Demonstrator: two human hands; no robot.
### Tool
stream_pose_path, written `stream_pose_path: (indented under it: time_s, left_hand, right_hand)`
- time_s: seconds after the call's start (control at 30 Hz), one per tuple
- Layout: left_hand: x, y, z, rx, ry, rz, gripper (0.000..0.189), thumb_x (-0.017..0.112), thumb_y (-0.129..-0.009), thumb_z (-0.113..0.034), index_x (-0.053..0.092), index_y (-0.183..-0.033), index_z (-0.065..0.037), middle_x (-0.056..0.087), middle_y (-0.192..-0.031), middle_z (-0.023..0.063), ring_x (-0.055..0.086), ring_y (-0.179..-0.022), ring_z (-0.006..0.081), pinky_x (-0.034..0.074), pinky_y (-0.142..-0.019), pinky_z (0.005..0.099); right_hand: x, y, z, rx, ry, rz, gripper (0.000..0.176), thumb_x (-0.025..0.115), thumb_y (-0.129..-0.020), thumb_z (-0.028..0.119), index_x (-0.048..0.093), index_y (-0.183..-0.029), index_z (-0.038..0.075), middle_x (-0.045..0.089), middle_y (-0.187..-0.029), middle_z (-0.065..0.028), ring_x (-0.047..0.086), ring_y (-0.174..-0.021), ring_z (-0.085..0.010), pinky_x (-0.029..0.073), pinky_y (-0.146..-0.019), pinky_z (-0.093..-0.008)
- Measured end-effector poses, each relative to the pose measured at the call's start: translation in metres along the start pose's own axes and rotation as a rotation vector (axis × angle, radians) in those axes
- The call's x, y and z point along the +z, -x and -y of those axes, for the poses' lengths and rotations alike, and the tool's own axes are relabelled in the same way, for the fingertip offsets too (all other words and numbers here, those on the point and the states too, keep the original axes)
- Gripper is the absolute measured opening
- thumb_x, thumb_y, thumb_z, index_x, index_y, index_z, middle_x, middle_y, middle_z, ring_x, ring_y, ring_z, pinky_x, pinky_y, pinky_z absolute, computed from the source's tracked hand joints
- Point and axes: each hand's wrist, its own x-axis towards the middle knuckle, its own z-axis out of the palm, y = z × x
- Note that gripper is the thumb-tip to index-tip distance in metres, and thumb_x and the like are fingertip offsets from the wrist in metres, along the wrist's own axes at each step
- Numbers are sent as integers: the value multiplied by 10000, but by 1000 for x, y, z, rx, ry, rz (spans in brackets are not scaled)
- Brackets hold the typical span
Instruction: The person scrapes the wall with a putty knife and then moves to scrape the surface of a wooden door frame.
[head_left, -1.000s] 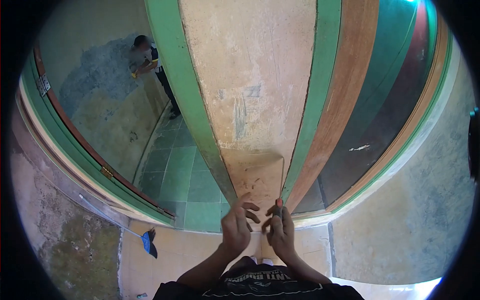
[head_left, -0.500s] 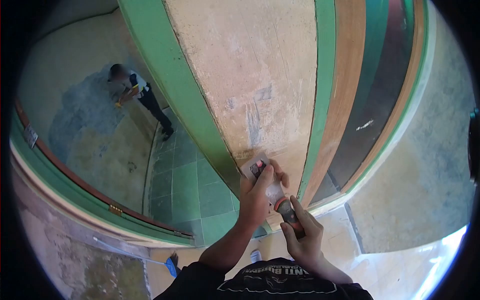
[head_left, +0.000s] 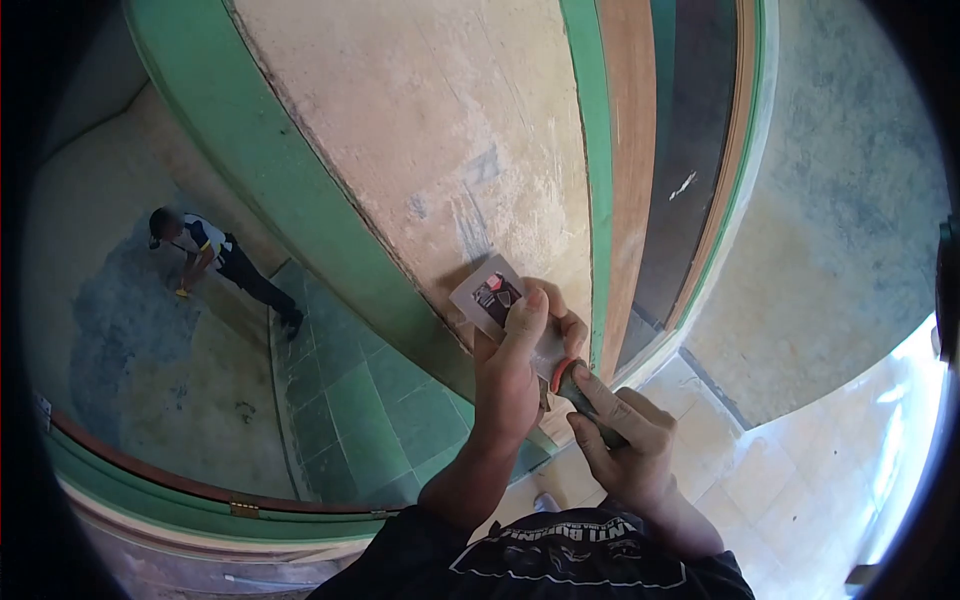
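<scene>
Partly hidden in right hand (head_left: pixel 628 450): scraper (head_left: pixel 487 297).

Place: an indoor doorway in a building that is being stripped and repainted
Door: door panel (head_left: pixel 430 130) scraped to bare, scratched beige, right behind and above the fingers (head_left: pixel 527 305) of the left hand (head_left: pixel 505 375)
Tool: scraper (head_left: pixel 490 298) with a wide flat blade, pressed to the panel under those fingers
Frame: green frame (head_left: pixel 270 170) up-left of the fingers, with a bare brown wood strip (head_left: pixel 630 150) up-right of them
Walls: patchy wall (head_left: pixel 130 300) far left of the fingers, its paint worn to grey-blue blotches
Floor: green floor tiles (head_left: pixel 370 400) below-left of the fingers
Other worker: 1 person (head_left: pixel 215 260) far left of the fingers, leaning toward the patchy wall
</scene>
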Motion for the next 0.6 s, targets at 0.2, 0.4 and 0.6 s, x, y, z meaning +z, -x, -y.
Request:
stream_pose_path:
  time_s: [0.2,0.4,0.6]
  left_hand:
    - [-1,-5,0,36,70,80,234,405,-976,-264,458,-921,-43,465,-627,81,450,-540,109,397,-449,220]
    - [5,-3,-6,-12,73,-46,223,425,-973,-257,471,-910,-48,467,-628,68,438,-521,99,358,-427,213]
    - [5,-5,-7,-27,206,-4,218,491,-961,-268,477,-886,-64,421,-607,16,416,-529,88,358,-466,227]
  right_hand:
    - [-8,-5,8,29,16,42,533,720,-721,-13,599,-1233,75,521,-601,-72,457,-478,-135,375,-472,-271]
    - [-9,-10,11,-7,91,96,567,737,-691,-17,602,-1233,84,489,-579,-58,446,-461,-134,366,-450,-273]
    - [-10,-15,15,-7,94,48,519,778,-699,101,635,-1197,132,433,-566,-32,445,-419,-163,377,-400,-317]
